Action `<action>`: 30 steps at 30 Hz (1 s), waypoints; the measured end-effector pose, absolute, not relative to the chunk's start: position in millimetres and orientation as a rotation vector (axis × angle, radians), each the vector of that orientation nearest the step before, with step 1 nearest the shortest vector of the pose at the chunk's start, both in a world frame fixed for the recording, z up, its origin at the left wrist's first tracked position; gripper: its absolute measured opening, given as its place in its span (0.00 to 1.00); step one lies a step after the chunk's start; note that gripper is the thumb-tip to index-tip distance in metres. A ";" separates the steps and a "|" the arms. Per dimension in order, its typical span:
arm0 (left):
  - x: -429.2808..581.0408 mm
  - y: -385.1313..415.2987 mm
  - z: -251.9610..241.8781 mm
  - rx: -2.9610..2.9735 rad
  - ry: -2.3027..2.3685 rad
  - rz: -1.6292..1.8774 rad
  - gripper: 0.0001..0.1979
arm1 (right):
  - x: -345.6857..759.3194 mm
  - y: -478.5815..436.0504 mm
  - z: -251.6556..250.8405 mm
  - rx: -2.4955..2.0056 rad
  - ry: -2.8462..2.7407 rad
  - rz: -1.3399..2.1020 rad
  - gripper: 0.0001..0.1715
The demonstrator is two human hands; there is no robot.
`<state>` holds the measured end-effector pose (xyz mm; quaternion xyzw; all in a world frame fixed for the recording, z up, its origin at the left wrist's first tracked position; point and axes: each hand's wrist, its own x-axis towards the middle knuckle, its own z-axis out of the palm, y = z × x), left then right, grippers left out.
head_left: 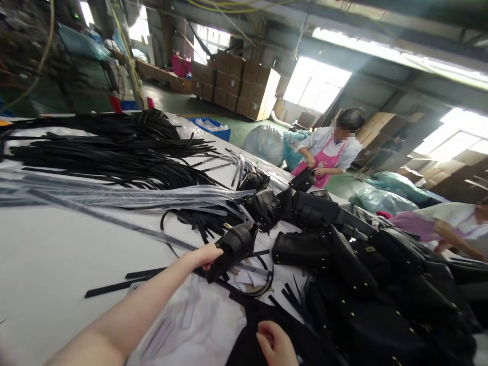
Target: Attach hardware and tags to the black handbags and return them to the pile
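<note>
1. The left hand (211, 255) is closed on the near left edge of a small, boxy black leather bag (241, 239), thumb and fingers pinching it.
2. That bag is held above the white worktable (95, 244), at the left arm's end, left of the main heap. Its long axis slants from lower left, by the hand, to upper right; the far end points away from the person, towards other bags. A gold-coloured metal piece shows at its upper left. Which end is its top, I cannot tell.
3. The right hand (276, 343) is half open, low in the view, its fingers curling loosely towards the thumb with a gap between. It holds nothing that shows, and is nearest a flat piece of black material (247, 333).
4. A thin black looped strap (271, 277) curves to the right of the held bag; whether it joins the bag is unclear.
5. On the right lies a large heap of glossy black bags with gold-coloured studs (354, 264).
6. On the left lie long bundles of flat black straps (95, 152), with clear plastic-wrapped strips (125, 195) running lengthwise before them.
7. Across the table, a co-worker in a pink apron (326, 161) handles another black bag (304, 179).
</note>
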<state>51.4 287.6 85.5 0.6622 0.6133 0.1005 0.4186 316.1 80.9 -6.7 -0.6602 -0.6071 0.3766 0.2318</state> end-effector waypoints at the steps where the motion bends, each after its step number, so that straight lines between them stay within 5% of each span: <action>1: 55.5 273.0 94.3 1.638 1.498 0.218 0.16 | 310.7 82.2 13.2 -1.788 -1.697 0.859 0.19; 6: 64.4 179.0 153.8 1.609 1.281 0.105 0.10 | 269.8 72.1 136.1 -1.576 -1.973 0.178 0.49; 12: 60.6 86.0 215.8 1.946 1.143 0.110 0.09 | 243.9 21.4 205.4 -1.403 -2.363 0.269 0.28; 21: 70.3 4.8 187.1 2.039 0.957 0.092 0.19 | 237.5 -83.1 148.8 -1.499 -2.276 0.471 0.12; 30: 38.3 9.3 152.2 1.572 1.076 0.600 0.25 | 250.1 -112.0 140.3 -1.485 -2.051 0.339 0.16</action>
